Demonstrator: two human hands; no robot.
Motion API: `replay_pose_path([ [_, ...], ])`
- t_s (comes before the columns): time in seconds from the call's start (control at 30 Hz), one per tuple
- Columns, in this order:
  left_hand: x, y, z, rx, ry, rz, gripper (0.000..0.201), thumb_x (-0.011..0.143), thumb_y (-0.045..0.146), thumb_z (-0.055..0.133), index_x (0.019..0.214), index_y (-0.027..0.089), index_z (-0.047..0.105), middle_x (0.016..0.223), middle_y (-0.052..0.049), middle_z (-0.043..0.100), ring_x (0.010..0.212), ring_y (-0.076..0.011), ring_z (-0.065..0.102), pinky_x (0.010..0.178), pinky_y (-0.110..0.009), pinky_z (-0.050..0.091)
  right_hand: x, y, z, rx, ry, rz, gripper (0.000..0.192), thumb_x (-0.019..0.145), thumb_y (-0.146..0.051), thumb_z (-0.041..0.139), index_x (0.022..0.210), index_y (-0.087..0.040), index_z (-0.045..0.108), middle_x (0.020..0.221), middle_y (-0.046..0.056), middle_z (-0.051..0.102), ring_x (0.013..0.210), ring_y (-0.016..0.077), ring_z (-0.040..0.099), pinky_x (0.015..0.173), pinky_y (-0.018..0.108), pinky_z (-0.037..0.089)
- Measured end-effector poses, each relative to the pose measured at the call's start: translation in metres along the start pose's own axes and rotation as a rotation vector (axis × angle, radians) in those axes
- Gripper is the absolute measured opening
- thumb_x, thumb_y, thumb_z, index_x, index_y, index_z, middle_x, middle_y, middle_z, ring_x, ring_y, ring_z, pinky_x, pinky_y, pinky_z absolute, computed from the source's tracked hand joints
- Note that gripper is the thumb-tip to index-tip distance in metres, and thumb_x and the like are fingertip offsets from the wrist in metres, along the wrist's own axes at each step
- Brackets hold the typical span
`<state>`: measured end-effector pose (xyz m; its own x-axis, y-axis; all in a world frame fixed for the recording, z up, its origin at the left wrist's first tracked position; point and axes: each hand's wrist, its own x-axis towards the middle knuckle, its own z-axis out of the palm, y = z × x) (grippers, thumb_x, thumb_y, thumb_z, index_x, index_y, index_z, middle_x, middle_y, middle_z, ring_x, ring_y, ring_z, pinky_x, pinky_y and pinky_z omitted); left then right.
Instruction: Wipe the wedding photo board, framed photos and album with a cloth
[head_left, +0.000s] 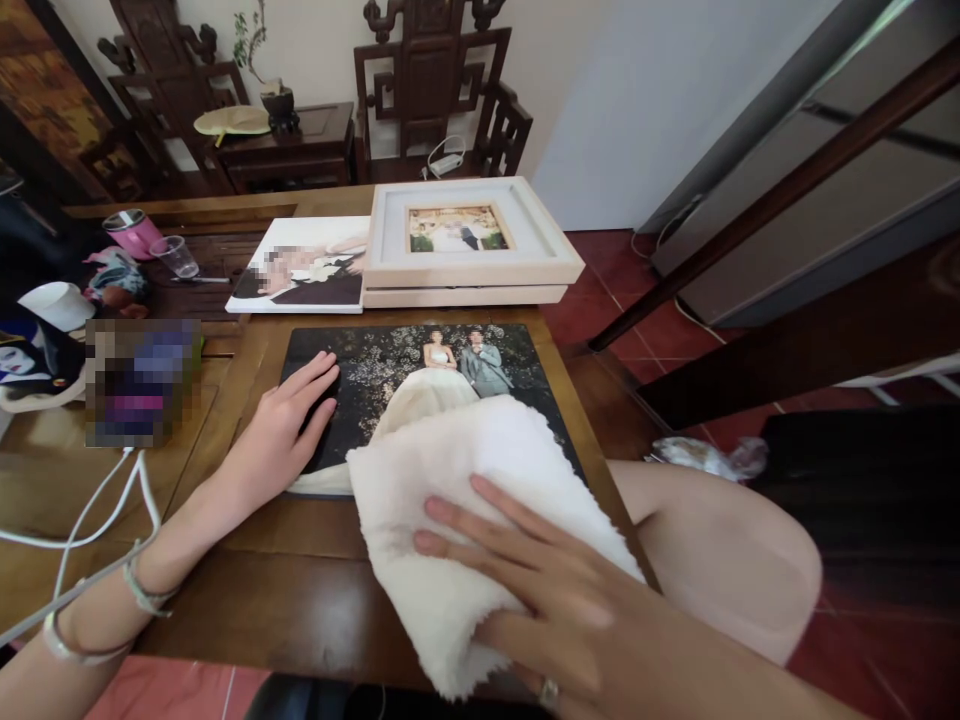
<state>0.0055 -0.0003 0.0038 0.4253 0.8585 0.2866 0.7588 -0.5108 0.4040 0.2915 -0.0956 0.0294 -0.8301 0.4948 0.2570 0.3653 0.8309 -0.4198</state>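
We take the dark photo print (375,375) as our landmark; it lies flat on the wooden table (300,590), its long axis running left to right across our view, the pictured couple upright with their heads toward the far edge and the gown trailing toward us. Our left hand (281,430) rests palm down on the print's left end, fingers spread and flat, gripping nothing; a bracelet (142,592) circles that wrist. Our right hand (540,590) lies on a white fluffy cloth (450,500) that covers the print's near right corner and hangs past its near edge onto the table; the fingers are stretched out and slightly fanned, pressing the cloth down rather than pinching it; a ring (549,692) shows on one finger.

Just beyond the print's far edge sits a pale framed photo (469,240), stacked on a second frame, its long side parallel to the print's; touching that stack on its left lies an unframed white-bordered print (300,270). Farther left of the landmark stand a pink cup (135,232) and a clear plastic cup (178,255); white cables (97,510) trail across the table to the left of our left hand. Past the frames stands a carved dark wooden chair (435,90).
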Motion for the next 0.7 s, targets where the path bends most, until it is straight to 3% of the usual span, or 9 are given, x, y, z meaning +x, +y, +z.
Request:
replay_pose_path([
  [0.1, 0.000, 0.000, 0.000, 0.004, -0.012, 0.000, 0.045, 0.100, 0.037, 0.038, 0.135, 0.014, 0.054, 0.147, -0.013, 0.047, 0.138, -0.0274, 0.041, 0.114, -0.049, 0.035, 0.004, 0.022, -0.007, 0.038, 0.018, 0.012, 0.025, 0.084, -0.008, 0.048, 0.092, -0.024, 0.065, 0.136, 0.006, 0.060, 0.137, 0.0210, 0.043, 0.119, 0.046, 0.029],
  [0.2, -0.001, -0.001, 0.000, 0.008, -0.034, -0.015, 0.046, 0.100, 0.038, 0.036, 0.137, 0.015, 0.053, 0.149, -0.013, 0.045, 0.139, -0.0279, 0.040, 0.115, -0.050, 0.034, 0.017, 0.057, -0.019, -0.005, 0.059, 0.113, 0.025, 0.089, -0.012, 0.044, 0.096, -0.024, 0.064, 0.133, 0.007, 0.062, 0.133, 0.0232, 0.048, 0.117, 0.048, 0.032],
  [0.4, -0.001, -0.001, 0.000, 0.016, -0.037, -0.012, 0.046, 0.101, 0.037, 0.036, 0.137, 0.015, 0.052, 0.148, -0.013, 0.045, 0.139, -0.0279, 0.039, 0.114, -0.051, 0.033, 0.038, 0.113, -0.038, -0.145, 0.113, 0.375, 0.022, 0.094, -0.025, 0.039, 0.091, -0.024, 0.061, 0.100, 0.008, 0.070, 0.122, 0.0338, 0.057, 0.099, 0.058, 0.048],
  [0.53, -0.001, -0.001, 0.000, 0.029, -0.037, -0.010, 0.045, 0.101, 0.036, 0.036, 0.137, 0.015, 0.051, 0.149, -0.013, 0.044, 0.139, -0.0273, 0.039, 0.114, -0.050, 0.034, 0.032, 0.097, -0.025, -0.200, 0.150, 0.293, 0.021, 0.091, -0.014, 0.043, 0.095, -0.021, 0.062, 0.115, 0.012, 0.069, 0.134, 0.0309, 0.046, 0.111, 0.058, 0.036],
  [0.7, -0.001, -0.001, 0.001, 0.030, -0.031, -0.004, 0.045, 0.101, 0.035, 0.036, 0.137, 0.014, 0.052, 0.148, -0.012, 0.045, 0.140, -0.0265, 0.039, 0.114, -0.050, 0.034, 0.007, 0.029, -0.005, -0.090, 0.118, 0.084, 0.024, 0.081, -0.004, 0.047, 0.082, -0.021, 0.064, 0.138, 0.009, 0.058, 0.139, 0.0259, 0.039, 0.117, 0.055, 0.027],
])
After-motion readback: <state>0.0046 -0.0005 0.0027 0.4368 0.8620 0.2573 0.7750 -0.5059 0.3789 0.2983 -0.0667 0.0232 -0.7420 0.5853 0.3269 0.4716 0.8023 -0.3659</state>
